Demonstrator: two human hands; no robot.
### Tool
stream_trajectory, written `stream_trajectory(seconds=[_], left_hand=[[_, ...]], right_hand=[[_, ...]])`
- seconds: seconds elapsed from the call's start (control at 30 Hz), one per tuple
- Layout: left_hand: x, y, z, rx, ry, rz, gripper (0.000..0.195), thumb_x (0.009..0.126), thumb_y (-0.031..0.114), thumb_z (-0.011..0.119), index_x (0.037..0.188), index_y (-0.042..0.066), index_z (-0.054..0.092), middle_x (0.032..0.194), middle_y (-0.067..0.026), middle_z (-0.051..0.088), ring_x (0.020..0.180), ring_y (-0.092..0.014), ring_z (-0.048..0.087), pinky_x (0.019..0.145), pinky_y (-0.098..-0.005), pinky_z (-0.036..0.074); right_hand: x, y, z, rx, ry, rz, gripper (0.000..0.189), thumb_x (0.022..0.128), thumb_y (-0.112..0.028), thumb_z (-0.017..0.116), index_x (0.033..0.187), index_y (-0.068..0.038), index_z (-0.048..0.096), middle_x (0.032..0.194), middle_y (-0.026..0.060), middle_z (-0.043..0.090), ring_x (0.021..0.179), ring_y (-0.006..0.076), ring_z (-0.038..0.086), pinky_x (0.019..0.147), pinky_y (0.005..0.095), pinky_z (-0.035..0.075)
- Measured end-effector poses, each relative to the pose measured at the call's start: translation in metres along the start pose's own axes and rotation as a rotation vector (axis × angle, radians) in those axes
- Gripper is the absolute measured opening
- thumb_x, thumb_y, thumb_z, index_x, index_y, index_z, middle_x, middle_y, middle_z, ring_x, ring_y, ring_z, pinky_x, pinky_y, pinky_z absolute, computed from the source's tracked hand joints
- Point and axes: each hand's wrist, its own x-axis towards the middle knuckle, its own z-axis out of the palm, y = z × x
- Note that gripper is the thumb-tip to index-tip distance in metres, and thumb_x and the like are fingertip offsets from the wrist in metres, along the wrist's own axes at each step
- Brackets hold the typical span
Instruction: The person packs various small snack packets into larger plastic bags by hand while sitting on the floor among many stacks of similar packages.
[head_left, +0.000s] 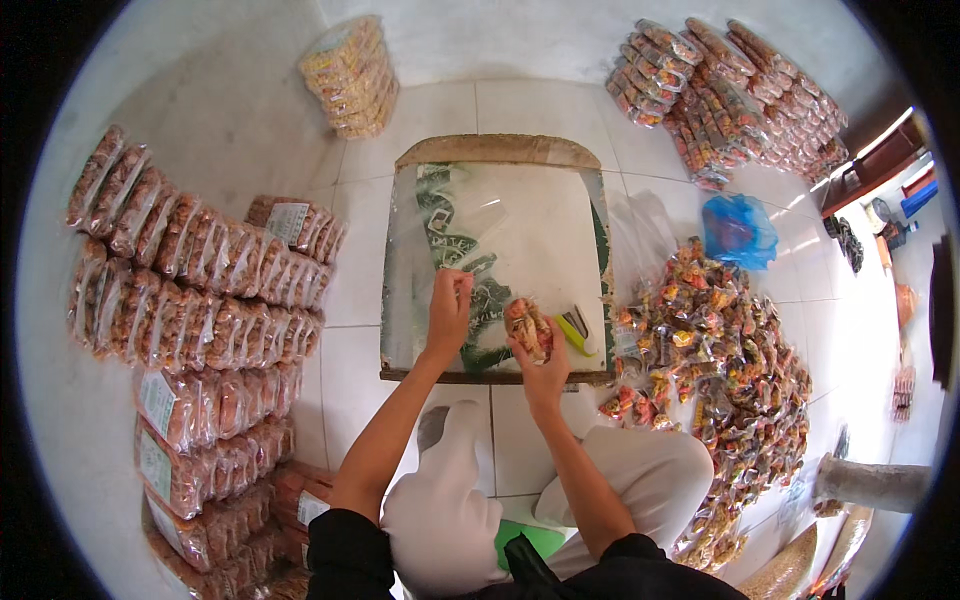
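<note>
My right hand (546, 367) grips a small clear packet of reddish and tan snacks (529, 330) above the low table (547, 225). To the left of it, my left hand (450, 311) is raised over the same tabletop with thumb and fingers pinched together. I see nothing between those fingertips, though a thin clear film would be hard to make out. A lime-green stapler (576, 334) lies on the tabletop just right of the packet. The worn top is pale, with dark green printed patches along its left side.
Small filled packets (735, 375) form a large heap on the right floor, below a blue plastic bag (740, 231). Bagged snacks (202, 255) are stacked along the left. More stacks (351, 79) and packs (727, 97) stand by the far wall. A grey cylindrical post (874, 484) is lower right.
</note>
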Motion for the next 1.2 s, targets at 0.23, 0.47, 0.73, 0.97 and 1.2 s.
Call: stream_trajectory(seconds=[0.23, 0.47, 0.73, 0.97, 1.2], left_hand=[[-0.005, 0.029, 0.0, -0.111, -0.261, 0.117, 0.013, 0.093, 0.014, 0.041, 0.099, 0.003, 0.045, 0.111, -0.0113, 0.053, 0.088, -0.024, 0.052, 0.086, -0.0342, 0.041], [-0.01, 0.033, -0.008, -0.056, -0.392, 0.212, 0.017, 0.093, 0.008, 0.037, 0.105, 0.009, 0.049, 0.118, -0.006, 0.053, 0.124, -0.029, 0.036, 0.107, -0.051, 0.009], [0.002, 0.042, -0.018, 0.12, -0.466, 0.396, 0.011, 0.094, 0.014, 0.036, 0.098, 0.008, 0.044, 0.12, -0.0051, 0.054, 0.123, -0.029, 0.039, 0.107, -0.0516, 0.009], [-0.013, 0.036, -0.013, -0.012, -0.212, 0.328, 0.011, 0.087, 0.015, 0.05, 0.096, 0.009, 0.049, 0.121, -0.0133, 0.048, 0.121, -0.032, 0.036, 0.103, -0.0508, 0.018], [-0.025, 0.014, -0.013, -0.449, 0.145, -0.54, 0.097, 0.068, 0.033, 0.076, 0.136, 0.017, 0.009, 0.134, -0.0208, 0.024, 0.118, -0.03, 0.037, 0.095, -0.0433, 0.035]], right_hand=[[0.014, 0.007, -0.007, 0.593, -0.176, 0.623, 0.037, 0.077, -0.019, 0.069, 0.107, -0.002, 0.054, 0.094, 0.0037, 0.057, 0.08, 0.011, 0.054, 0.072, 0.021, 0.043], [0.01, -0.013, 0.013, 0.639, -0.197, 0.58, 0.026, 0.078, -0.021, 0.068, 0.096, -0.005, 0.059, 0.082, -0.0013, 0.058, 0.073, 0.0053, 0.052, 0.063, 0.02, 0.04], [0.044, -0.006, 0.025, 0.168, -0.321, 0.297, 0.028, 0.081, -0.021, 0.063, 0.104, -0.006, 0.056, 0.096, 0.0032, 0.061, 0.087, 0.0097, 0.056, 0.075, 0.0254, 0.045], [0.05, 0.004, 0.039, 1.005, -0.487, 0.635, 0.031, 0.089, -0.027, 0.052, 0.115, -0.01, 0.051, 0.107, 0.0001, 0.056, 0.096, 0.0115, 0.053, 0.08, 0.0269, 0.043], [0.04, -0.007, 0.047, 1.001, -0.496, 0.648, 0.034, 0.088, -0.027, 0.054, 0.118, -0.013, 0.048, 0.11, 0.001, 0.055, 0.099, 0.0143, 0.053, 0.084, 0.029, 0.043]])
